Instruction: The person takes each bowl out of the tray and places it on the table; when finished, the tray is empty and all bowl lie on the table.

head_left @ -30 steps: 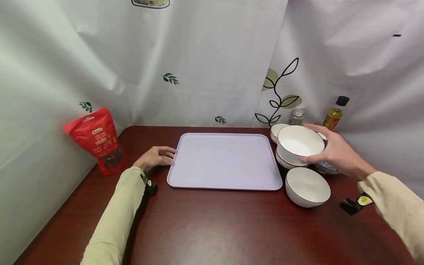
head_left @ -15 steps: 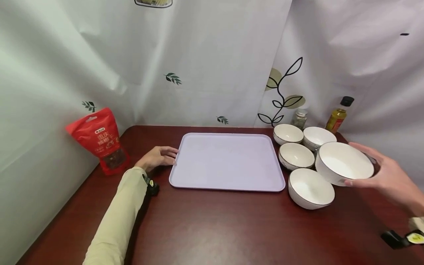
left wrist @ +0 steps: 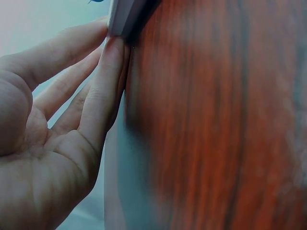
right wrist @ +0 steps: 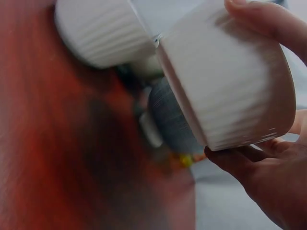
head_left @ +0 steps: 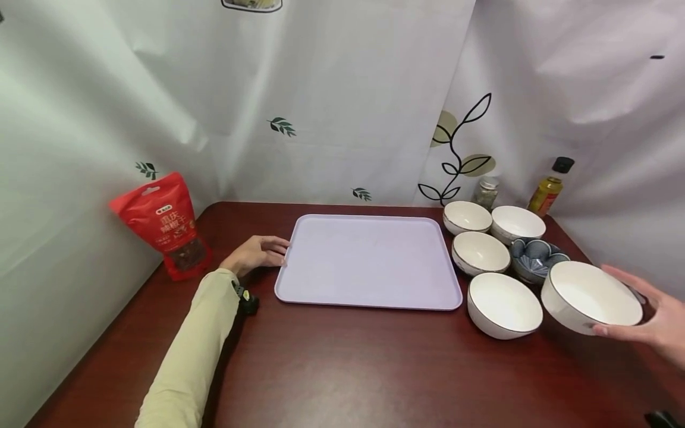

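Note:
In the head view, my left hand [head_left: 254,255] touches the left edge of a pale lilac tray [head_left: 369,261] with fairly straight fingers. The left wrist view has the fingertips [left wrist: 112,48] against the tray's rim. At the far right, my right hand [head_left: 660,315] grips a large white bowl [head_left: 588,297] by its side, thumb at the front; the right wrist view has this bowl [right wrist: 230,81] tilted, fingers curled around it. Just left of it stands another white bowl [head_left: 503,306]. A blue patterned bowl [head_left: 537,255] lies behind the held one.
Three smaller white bowls [head_left: 467,217] stand right of the tray. Behind them are a spice jar [head_left: 486,193] and an oil bottle [head_left: 547,193]. A red pouch [head_left: 163,223] leans at the left wall. The dark red table [head_left: 353,368] meets a white curtain [head_left: 342,101] behind.
My right hand has carried the white bowl right and toward me, away from the smaller bowls, uncovering the blue patterned one. My left hand has stayed at the tray's edge.

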A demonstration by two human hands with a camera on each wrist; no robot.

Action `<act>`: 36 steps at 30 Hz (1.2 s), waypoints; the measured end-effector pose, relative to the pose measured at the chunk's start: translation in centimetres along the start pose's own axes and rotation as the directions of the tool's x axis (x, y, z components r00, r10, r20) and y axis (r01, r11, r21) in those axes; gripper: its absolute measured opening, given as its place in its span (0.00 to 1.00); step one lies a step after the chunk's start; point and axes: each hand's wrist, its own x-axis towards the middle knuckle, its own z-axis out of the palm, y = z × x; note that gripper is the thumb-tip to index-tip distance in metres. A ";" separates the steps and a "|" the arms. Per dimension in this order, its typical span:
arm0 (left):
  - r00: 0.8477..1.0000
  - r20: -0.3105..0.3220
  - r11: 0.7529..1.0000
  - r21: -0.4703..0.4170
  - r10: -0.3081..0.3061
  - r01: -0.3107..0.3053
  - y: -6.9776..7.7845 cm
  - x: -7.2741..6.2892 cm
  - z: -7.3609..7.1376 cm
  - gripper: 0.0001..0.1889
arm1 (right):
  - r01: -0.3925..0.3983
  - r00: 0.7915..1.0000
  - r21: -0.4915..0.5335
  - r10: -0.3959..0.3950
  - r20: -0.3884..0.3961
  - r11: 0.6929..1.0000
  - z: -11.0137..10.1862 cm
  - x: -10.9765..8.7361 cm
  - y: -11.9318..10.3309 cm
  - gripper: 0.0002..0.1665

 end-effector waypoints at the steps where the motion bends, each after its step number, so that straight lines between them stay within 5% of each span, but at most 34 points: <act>1: 1.000 -0.003 1.000 -0.001 -0.001 0.001 0.0 0.0 0.0 0.30 | -0.013 1.000 -0.008 0.013 0.004 1.000 0.0 -0.2 0.4 0.63; 8: 1.000 0.007 0.999 -0.039 -0.010 0.011 0.1 0.4 0.1 0.30 | -0.071 0.997 -0.066 0.073 0.019 0.995 0.7 -1.6 2.7 0.60; 16: 1.000 0.000 1.000 0.013 -0.009 0.009 -0.1 0.0 0.0 0.29 | -0.070 0.996 -0.220 0.081 0.039 0.973 1.6 -1.7 3.5 0.61; 27: 1.000 -0.004 1.000 0.027 -0.014 0.014 0.1 -0.1 -0.3 0.29 | -0.100 0.992 -0.216 0.115 0.057 0.971 2.1 -1.9 3.5 0.60; 33: 1.000 -0.016 0.992 0.126 -0.021 0.023 1.0 -0.2 -0.3 0.28 | -0.085 0.992 -0.175 0.099 0.072 0.981 2.4 -1.7 3.6 0.61; 36: 1.000 -0.022 0.969 0.247 -0.019 0.024 2.0 -0.4 -0.1 0.26 | -0.051 0.994 -0.212 0.071 0.087 0.976 2.3 -1.6 3.5 0.64</act>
